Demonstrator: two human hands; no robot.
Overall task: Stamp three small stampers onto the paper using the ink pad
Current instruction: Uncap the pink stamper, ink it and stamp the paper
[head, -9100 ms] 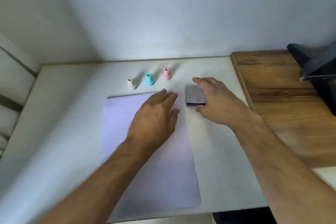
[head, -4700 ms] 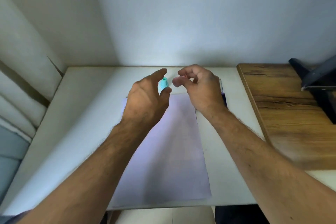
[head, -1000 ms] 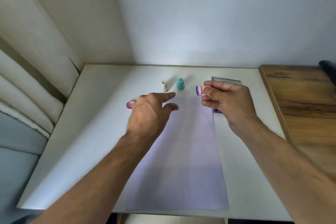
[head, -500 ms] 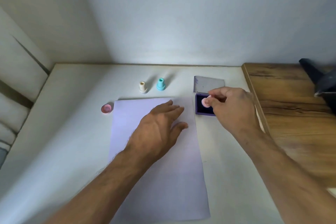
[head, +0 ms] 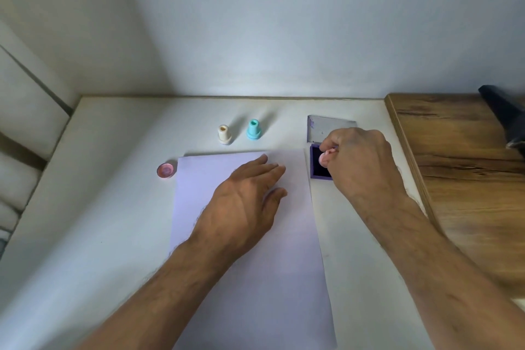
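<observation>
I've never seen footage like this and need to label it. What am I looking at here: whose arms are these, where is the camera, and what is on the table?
No machine here: a person wears a camera on the head, looking down at their own arms. The left hand lies flat on the pale lilac sheet of paper. The right hand pinches a small pink stamper over the open purple ink pad, its grey lid folded back. A cream stamper and a teal stamper stand on the white table; a pink round cap lies left of the paper.
</observation>
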